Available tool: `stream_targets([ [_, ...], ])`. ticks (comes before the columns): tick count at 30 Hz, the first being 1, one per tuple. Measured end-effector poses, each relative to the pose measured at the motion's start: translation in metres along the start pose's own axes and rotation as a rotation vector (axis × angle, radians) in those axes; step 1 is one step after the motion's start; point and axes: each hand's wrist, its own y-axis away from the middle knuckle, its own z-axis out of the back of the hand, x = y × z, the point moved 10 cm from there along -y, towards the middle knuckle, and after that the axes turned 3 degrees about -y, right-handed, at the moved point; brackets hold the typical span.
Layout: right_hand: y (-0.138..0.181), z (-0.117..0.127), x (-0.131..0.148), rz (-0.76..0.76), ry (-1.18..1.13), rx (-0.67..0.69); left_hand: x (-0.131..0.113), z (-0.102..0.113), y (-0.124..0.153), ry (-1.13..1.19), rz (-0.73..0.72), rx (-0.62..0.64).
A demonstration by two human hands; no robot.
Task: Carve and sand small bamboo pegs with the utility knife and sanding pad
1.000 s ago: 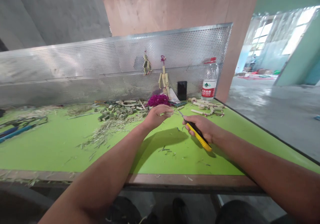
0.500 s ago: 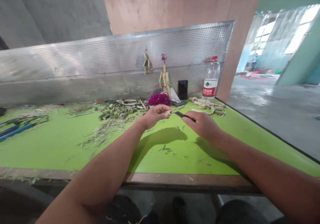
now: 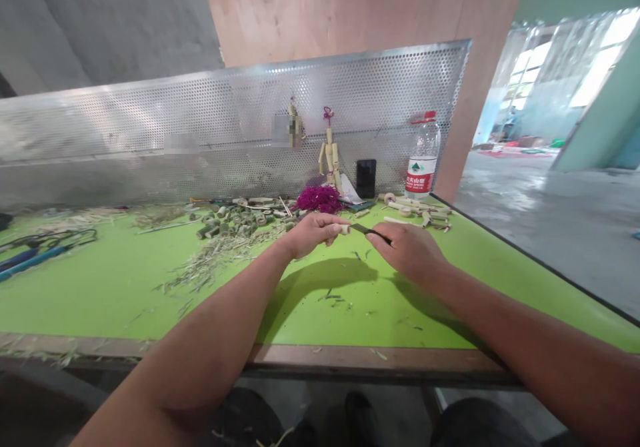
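My left hand (image 3: 309,235) is closed, pinching a short pale bamboo piece (image 3: 345,230) just above the green tabletop (image 3: 310,324). In my right hand (image 3: 411,248) is a knife (image 3: 363,229) with a dark blade that points left at the bamboo piece. The blade tip is close to the end of the piece; I cannot tell whether they touch. Most of the knife's handle is hidden by my fingers. Beyond my hands lies a bundle of purple string (image 3: 319,198).
Cut bamboo pieces (image 3: 220,224) and shavings (image 3: 200,265) lie left of my hands. Jointed bamboo figures (image 3: 329,154), a phone (image 3: 366,178) and a water bottle (image 3: 420,167) stand near the perforated metal panel (image 3: 225,127). Pale bamboo parts (image 3: 425,212) lie at right; blue-handled tools (image 3: 33,264) lie far left.
The bamboo piece has tilted slightly in my left hand, whose fingers now reach farther along it. The knife has shifted a little to the right with my right hand.
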Motion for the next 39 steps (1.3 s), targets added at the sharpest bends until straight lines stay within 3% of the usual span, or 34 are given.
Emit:
stream_targets([
  [6,0.002,0.0,0.0,-0.029,0.113,0.03,-0.008,0.001,0.001,-0.083,0.034,-0.07],
  [15,0.003,-0.013,0.003,-0.025,0.137,0.128,-0.008,-0.007,0.003,-0.166,0.099,-0.021],
  [19,0.001,-0.02,0.0,-0.026,0.02,0.183,-0.015,-0.004,0.002,-0.133,0.002,-0.05],
  [23,-0.001,-0.031,-0.008,-0.095,-0.249,0.258,-0.012,-0.001,0.0,-0.025,-0.058,-0.037],
  [26,-0.003,-0.023,-0.015,-0.134,-0.323,0.182,-0.004,0.005,-0.002,0.08,-0.054,-0.054],
  [30,-0.003,-0.007,-0.012,-0.087,-0.221,0.058,0.002,0.009,-0.002,0.158,-0.041,-0.068],
  [39,-0.001,-0.008,-0.002,-0.051,-0.07,0.1,-0.001,0.001,-0.002,0.166,-0.026,-0.068],
])
